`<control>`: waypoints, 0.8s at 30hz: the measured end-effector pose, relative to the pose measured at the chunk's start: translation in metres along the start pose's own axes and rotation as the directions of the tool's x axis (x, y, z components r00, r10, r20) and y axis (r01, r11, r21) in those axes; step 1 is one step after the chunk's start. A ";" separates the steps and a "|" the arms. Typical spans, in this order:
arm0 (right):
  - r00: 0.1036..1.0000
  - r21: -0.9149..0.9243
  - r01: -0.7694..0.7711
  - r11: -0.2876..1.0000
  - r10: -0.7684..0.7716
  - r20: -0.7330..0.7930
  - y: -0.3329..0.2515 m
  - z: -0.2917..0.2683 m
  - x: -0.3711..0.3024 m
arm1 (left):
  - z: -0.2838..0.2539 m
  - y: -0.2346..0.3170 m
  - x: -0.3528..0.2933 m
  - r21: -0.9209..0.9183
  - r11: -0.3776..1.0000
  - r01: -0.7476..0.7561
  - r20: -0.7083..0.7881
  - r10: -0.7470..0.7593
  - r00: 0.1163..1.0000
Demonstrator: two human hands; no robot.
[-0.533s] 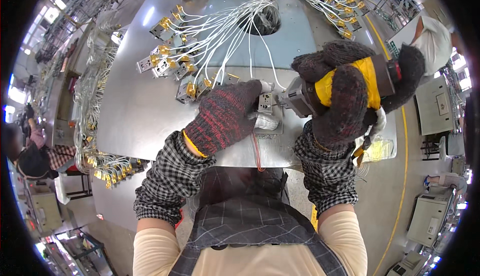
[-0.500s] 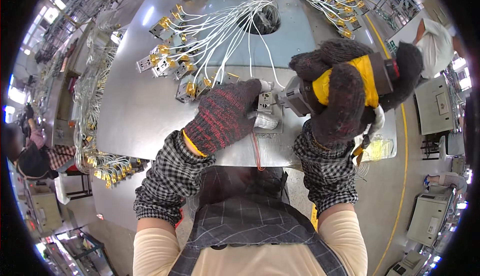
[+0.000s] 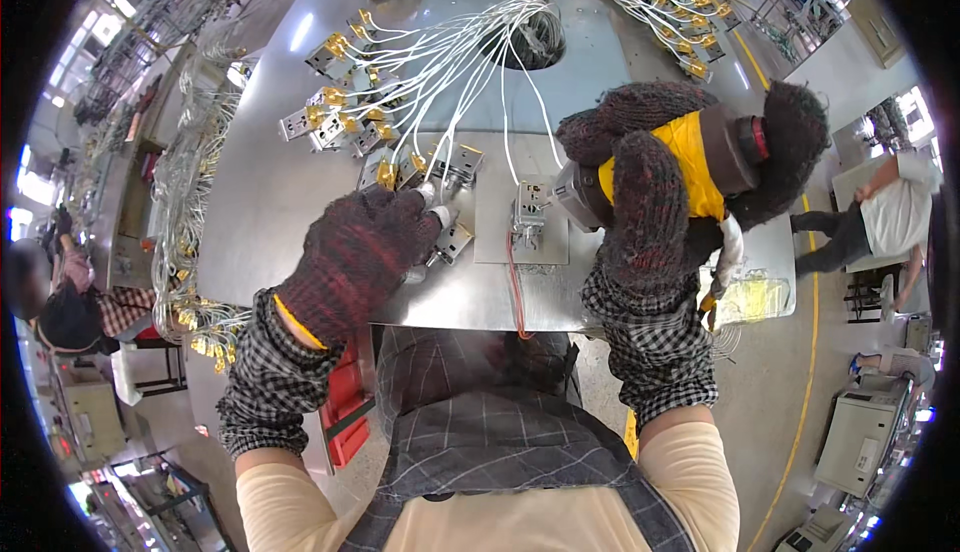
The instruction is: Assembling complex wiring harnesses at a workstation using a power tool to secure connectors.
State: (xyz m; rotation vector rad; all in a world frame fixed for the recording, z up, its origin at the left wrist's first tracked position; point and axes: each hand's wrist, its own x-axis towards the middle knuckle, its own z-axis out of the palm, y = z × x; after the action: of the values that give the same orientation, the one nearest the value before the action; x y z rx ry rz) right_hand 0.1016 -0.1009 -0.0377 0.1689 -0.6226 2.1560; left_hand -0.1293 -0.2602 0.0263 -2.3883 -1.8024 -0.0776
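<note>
My left hand (image 3: pixel 350 252), in a dark red-and-black knit glove with white-wrapped fingertips, closes on a small metal socket block (image 3: pixel 456 242) at the near end of the block cluster. The palm side is hidden. In my right hand (image 3: pixel 648 222), also gloved, is a dark power screwdriver (image 3: pixel 722 147) wrapped with yellow tape. Its nose points left, close to another metal socket block (image 3: pixel 530 196) with slots in its face. That block stands on a small flat plate (image 3: pixel 490 242), and red wires (image 3: pixel 514 297) run down from it over the table edge.
White cables (image 3: pixel 450 42) fan out from a hole in the metal table (image 3: pixel 250 202) to several blocks with brass-coloured ends (image 3: pixel 330 127). More cable bundles (image 3: pixel 190 202) hang at the left. Yellowish tape (image 3: pixel 757 299) lies on the right corner. A person (image 3: pixel 890 212) stands at the right.
My left hand has left the block on the plate and moved left to another block in the cluster. My right hand and the screwdriver have shifted slightly left.
</note>
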 end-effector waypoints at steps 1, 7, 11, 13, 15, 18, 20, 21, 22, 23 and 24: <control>0.999 -0.039 0.006 0.999 -0.004 0.035 -0.003 0.006 0.003 | -0.007 -0.001 0.001 -0.114 0.993 -0.020 -0.015 0.018 1.000; 0.951 -0.220 0.117 0.969 -0.045 0.305 -0.038 0.072 0.023 | 0.006 0.006 0.009 -0.784 0.603 -0.144 -0.330 -0.208 0.921; 0.635 -0.792 0.603 0.099 -0.661 0.401 -0.015 0.091 0.031 | 0.029 0.043 0.047 -0.655 0.750 -0.094 -0.329 -0.171 0.929; 0.520 -0.680 0.726 0.102 -0.728 0.446 -0.042 0.060 0.037 | 0.014 0.049 0.058 -0.713 0.697 -0.076 -0.266 -0.169 0.949; 0.458 -0.612 0.783 0.106 -0.765 0.453 -0.040 0.068 0.037 | 0.023 0.039 0.060 -0.895 0.446 0.017 -0.084 -0.206 0.975; 0.527 -0.671 0.727 0.148 -0.747 0.406 -0.012 0.086 0.027 | 0.031 0.030 0.058 -0.971 0.220 0.091 0.044 -0.210 0.977; 0.584 -0.697 0.695 0.176 -0.704 0.405 -0.015 0.071 0.022 | 0.021 0.032 0.063 -0.836 0.515 0.189 0.085 -0.219 0.972; 0.638 -0.716 0.667 0.207 -0.656 0.404 -0.016 0.070 0.022 | 0.020 0.033 0.061 -0.834 0.516 0.194 0.087 -0.224 0.971; 0.639 -0.714 0.668 0.212 -0.655 0.403 -0.014 0.070 0.021 | 0.019 0.034 0.059 -0.783 0.608 0.128 -0.007 -0.215 0.977; 0.640 -0.696 0.670 0.256 -0.675 0.368 -0.008 0.079 0.020 | 0.023 0.034 0.060 -0.723 0.689 0.056 -0.102 -0.186 0.977; 0.642 -0.674 0.673 0.303 -0.692 0.329 -0.001 0.090 0.019 | 0.029 0.035 0.062 -0.756 0.655 0.001 -0.182 -0.211 0.960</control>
State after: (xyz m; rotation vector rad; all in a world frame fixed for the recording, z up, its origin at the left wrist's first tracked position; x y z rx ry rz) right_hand 0.0813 -0.1311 0.0473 -0.0596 -1.1467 0.9057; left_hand -0.0803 -0.2066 0.0030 -2.5340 -2.0291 -1.3453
